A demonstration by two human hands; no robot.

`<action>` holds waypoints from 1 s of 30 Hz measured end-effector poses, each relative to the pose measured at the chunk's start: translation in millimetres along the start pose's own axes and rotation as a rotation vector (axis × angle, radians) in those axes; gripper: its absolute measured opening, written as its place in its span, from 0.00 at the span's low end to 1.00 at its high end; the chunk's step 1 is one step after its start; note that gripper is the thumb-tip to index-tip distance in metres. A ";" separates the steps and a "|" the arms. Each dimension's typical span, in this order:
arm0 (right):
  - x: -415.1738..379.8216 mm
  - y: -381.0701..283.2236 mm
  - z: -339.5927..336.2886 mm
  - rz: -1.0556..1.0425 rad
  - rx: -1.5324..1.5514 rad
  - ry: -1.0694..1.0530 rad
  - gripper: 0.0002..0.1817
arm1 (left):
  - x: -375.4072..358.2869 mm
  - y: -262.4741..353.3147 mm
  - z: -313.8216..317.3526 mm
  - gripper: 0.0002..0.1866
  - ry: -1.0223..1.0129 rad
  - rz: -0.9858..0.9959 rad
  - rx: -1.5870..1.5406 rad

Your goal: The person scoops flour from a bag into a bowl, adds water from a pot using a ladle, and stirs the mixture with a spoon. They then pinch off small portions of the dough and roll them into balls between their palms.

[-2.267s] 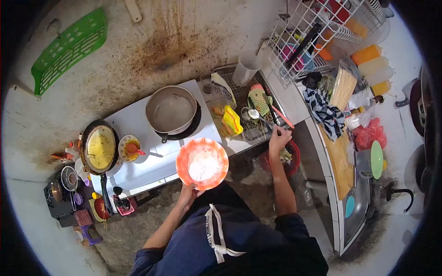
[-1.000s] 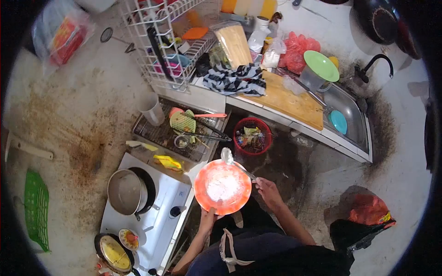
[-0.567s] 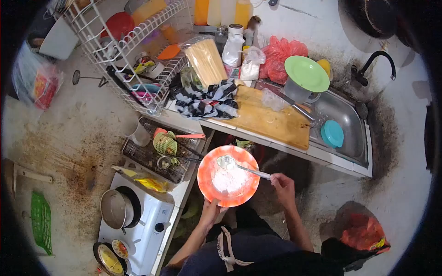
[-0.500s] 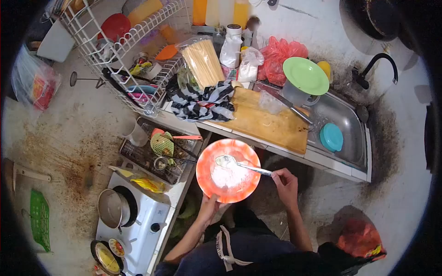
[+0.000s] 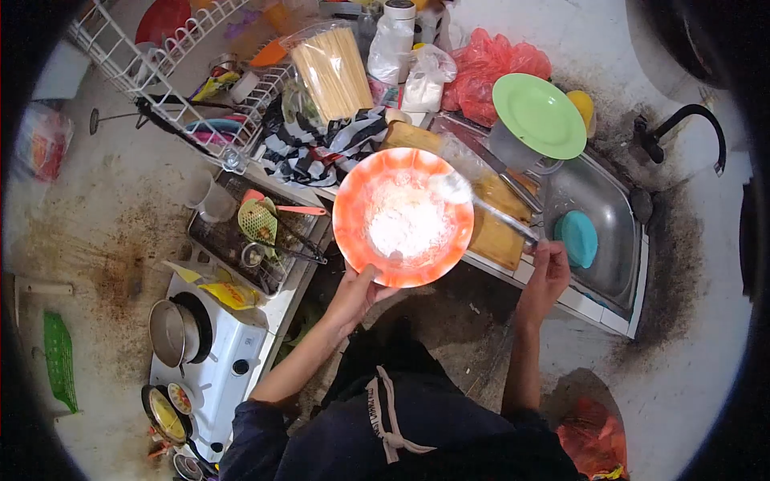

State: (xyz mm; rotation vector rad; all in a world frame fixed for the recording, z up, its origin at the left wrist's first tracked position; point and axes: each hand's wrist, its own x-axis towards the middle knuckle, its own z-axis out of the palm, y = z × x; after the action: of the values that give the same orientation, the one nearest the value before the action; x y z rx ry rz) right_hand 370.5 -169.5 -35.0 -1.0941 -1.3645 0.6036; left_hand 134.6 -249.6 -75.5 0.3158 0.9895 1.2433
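My left hand (image 5: pixel 355 300) grips the near rim of an orange-and-white bowl (image 5: pixel 350 210), lifted in front of the counter. White powder (image 5: pixel 407 227) lies heaped in its middle. My right hand (image 5: pixel 545 276) is closed around the handle end of a metal spoon (image 5: pixel 507 220). The spoon's head, smeared by motion and whitish, is over the bowl's right rim. Behind the bowl, partly covered by it, lies a wooden cutting board (image 5: pixel 496 242) with a knife (image 5: pixel 507 177) along its far right side.
On the right is a sink (image 5: pixel 603 204) holding a turquoise container (image 5: pixel 577 239), below a black faucet (image 5: pixel 678 128). A green plate (image 5: pixel 539 116) tops a tub beside it. To the left stand a wire rack (image 5: pixel 172 92), a utensil tray (image 5: pixel 281 276) and a white stove (image 5: pixel 233 341) with pans.
The bowl has moved up and away from my body, now overlapping the cutting board. My right hand has shifted right and up, drawing the spoon's head from the bowl's middle to its right rim.
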 end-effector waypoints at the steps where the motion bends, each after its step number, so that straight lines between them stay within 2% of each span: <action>1: 6.2 4.0 0.7 0.099 0.069 0.084 0.07 | 4.0 4.5 1.7 0.23 0.000 -0.001 0.013; 2: 11.5 8.0 1.6 0.197 0.137 0.169 0.08 | 6.1 8.8 3.8 0.23 -0.010 -0.006 0.015; 6: 21.5 44.0 12.6 0.197 0.277 0.273 0.07 | 15.1 20.7 -0.8 0.22 -0.007 -0.011 0.039; 8: 22.1 67.9 12.8 -0.020 0.090 0.229 0.06 | 13.7 23.9 -6.1 0.23 0.034 -0.016 0.038; 9: 19.3 68.6 13.4 -0.019 0.086 0.245 0.06 | 11.9 24.9 -12.5 0.24 0.048 -0.032 0.050; 11: 20.3 67.3 14.7 -0.122 -0.312 0.150 0.05 | 7.1 30.5 -19.3 0.24 0.061 -0.042 0.049; 12: 23.0 67.9 14.9 -0.128 -0.319 0.157 0.05 | 2.8 30.1 -24.4 0.24 0.093 -0.053 0.032; 14: 32.3 70.9 18.8 -0.470 -0.578 0.077 0.03 | -0.1 26.9 -38.3 0.25 0.068 -0.056 0.028; 18: 38.8 83.9 25.4 -0.517 -0.599 -0.036 0.04 | -6.1 24.5 -47.8 0.24 0.115 -0.072 0.049; 20: 37.3 96.3 22.7 -0.608 -0.603 -0.217 0.06 | -5.3 23.6 -49.7 0.24 0.146 -0.122 0.039; 21: 37.6 95.0 21.7 -0.606 -0.607 -0.220 0.06 | -3.8 22.2 -51.7 0.24 0.145 -0.127 0.036; 23: 36.9 92.2 19.9 -0.698 -0.586 -0.380 0.07 | -0.4 18.5 -56.2 0.24 0.110 -0.146 0.044; 26: 27.5 97.2 9.0 -0.668 -0.710 -0.485 0.07 | 0.5 23.7 -45.9 0.23 0.122 -0.130 -0.008; 30: 22.4 98.6 3.6 -0.602 -0.727 -0.511 0.08 | -1.2 25.7 -43.9 0.25 0.116 -0.150 0.076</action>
State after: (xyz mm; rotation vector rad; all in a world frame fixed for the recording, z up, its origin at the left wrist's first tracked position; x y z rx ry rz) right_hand 394.8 -107.9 -111.4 -1.0218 -2.3491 -0.1003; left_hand 84.5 -254.9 -82.3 0.2256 1.1414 1.0998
